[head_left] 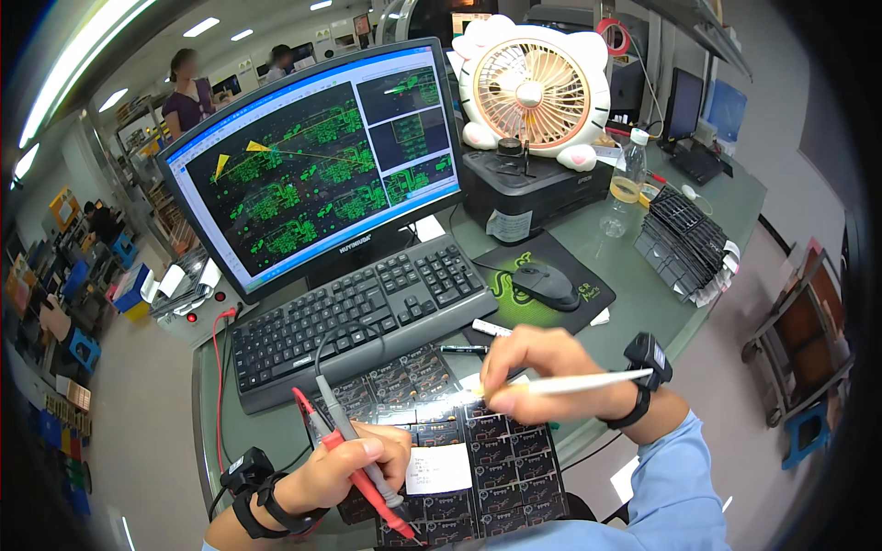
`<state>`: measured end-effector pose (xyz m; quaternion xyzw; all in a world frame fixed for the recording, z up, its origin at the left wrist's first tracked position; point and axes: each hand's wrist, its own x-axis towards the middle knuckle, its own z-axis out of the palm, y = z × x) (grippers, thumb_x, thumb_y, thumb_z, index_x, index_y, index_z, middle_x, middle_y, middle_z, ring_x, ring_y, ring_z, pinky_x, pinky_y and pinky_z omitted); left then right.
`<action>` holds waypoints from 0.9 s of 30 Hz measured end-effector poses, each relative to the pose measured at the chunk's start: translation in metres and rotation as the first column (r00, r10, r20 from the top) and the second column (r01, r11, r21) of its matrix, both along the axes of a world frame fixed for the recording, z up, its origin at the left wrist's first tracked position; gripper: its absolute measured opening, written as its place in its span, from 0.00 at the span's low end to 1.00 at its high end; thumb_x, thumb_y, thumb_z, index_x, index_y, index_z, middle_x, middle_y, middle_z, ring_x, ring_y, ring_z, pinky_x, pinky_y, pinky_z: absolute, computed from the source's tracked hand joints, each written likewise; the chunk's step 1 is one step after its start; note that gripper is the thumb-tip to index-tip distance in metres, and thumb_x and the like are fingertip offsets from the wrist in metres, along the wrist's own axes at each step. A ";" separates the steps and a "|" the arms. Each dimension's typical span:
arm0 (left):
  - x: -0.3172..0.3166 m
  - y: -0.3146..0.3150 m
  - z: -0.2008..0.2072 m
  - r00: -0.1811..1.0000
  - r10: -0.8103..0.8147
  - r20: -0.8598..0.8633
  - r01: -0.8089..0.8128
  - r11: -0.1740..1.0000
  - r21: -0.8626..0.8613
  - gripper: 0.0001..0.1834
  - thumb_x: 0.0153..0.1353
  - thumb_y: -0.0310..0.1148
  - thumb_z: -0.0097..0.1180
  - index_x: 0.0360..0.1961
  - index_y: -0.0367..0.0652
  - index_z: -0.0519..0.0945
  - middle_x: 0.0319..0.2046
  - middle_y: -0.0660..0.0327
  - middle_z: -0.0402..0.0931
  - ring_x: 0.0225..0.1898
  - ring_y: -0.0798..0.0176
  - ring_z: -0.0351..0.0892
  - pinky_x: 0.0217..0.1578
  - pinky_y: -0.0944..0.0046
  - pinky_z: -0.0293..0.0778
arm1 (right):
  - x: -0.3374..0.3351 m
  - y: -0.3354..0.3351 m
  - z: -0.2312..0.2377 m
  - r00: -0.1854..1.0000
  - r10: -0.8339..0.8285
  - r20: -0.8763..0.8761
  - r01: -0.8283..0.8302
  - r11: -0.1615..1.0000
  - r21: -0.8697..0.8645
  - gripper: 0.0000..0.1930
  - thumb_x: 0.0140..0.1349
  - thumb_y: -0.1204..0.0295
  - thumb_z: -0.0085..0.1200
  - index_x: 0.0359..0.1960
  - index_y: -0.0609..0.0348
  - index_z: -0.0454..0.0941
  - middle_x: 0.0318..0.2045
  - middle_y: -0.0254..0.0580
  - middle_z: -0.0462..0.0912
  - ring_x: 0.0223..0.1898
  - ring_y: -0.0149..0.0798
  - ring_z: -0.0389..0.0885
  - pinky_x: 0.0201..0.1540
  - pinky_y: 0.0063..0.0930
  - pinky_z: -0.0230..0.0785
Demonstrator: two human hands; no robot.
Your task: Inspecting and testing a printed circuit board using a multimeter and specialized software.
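My left hand is closed round a red test probe and a grey test probe, held side by side. Their tips point down toward the near edge of a dark panel of circuit boards. Above the panel's far part, my right hand pinches a white tapered stick, perhaps a brush. Its thin end points right; its other end is by the fingertips, over a bright glare on the boards. A white paper note with handwriting lies on the panel between my hands.
Behind the panel stand a black keyboard and a monitor with a green board layout. A mouse rests on its pad. Farther right are a fan, a plastic bottle and a black rack. Probe leads run along the left.
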<state>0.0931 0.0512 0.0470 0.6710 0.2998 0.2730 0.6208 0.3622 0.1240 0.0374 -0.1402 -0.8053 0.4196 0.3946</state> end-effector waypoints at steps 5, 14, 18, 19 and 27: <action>0.005 0.002 0.004 0.999 -0.001 -0.052 -0.003 0.997 -0.076 0.25 0.61 0.43 0.35 0.18 0.33 0.73 0.21 0.56 0.70 0.25 0.62 0.67 0.33 0.64 0.63 | -0.004 -0.014 -0.013 0.985 -0.015 0.173 0.017 1.000 -0.014 0.08 0.56 0.73 0.60 0.32 0.61 0.73 0.27 0.40 0.78 0.26 0.33 0.78 0.29 0.25 0.70; 0.010 0.001 0.008 0.993 -0.005 -0.116 0.002 1.000 -0.024 0.31 0.62 0.47 0.31 0.14 0.34 0.73 0.17 0.55 0.70 0.23 0.60 0.67 0.29 0.64 0.63 | -0.013 -0.013 -0.011 0.986 -0.018 0.164 0.005 0.997 0.081 0.08 0.54 0.74 0.59 0.32 0.60 0.72 0.25 0.39 0.77 0.25 0.40 0.78 0.27 0.29 0.70; 0.010 0.001 0.008 0.994 0.001 -0.113 -0.005 0.999 -0.035 0.30 0.63 0.46 0.31 0.14 0.34 0.73 0.18 0.54 0.71 0.23 0.60 0.67 0.29 0.64 0.63 | -0.017 -0.011 -0.015 0.981 -0.057 0.186 0.025 0.985 0.170 0.09 0.53 0.74 0.59 0.31 0.59 0.71 0.24 0.39 0.77 0.23 0.43 0.78 0.25 0.32 0.70; 0.009 0.001 0.008 0.994 0.006 -0.107 -0.010 0.999 -0.033 0.30 0.62 0.45 0.32 0.14 0.34 0.74 0.19 0.54 0.71 0.23 0.60 0.67 0.30 0.64 0.63 | -0.018 -0.011 -0.015 0.981 -0.053 0.187 0.021 0.986 0.168 0.09 0.53 0.74 0.59 0.31 0.59 0.71 0.24 0.39 0.77 0.23 0.43 0.78 0.25 0.32 0.70; 0.008 0.002 0.010 0.994 -0.016 -0.111 0.012 0.999 -0.043 0.29 0.62 0.45 0.32 0.14 0.35 0.74 0.19 0.54 0.71 0.24 0.60 0.67 0.30 0.64 0.63 | -0.018 -0.009 -0.009 0.976 -0.013 0.217 -0.040 0.971 0.236 0.10 0.54 0.76 0.58 0.27 0.59 0.66 0.21 0.43 0.72 0.22 0.47 0.74 0.22 0.36 0.65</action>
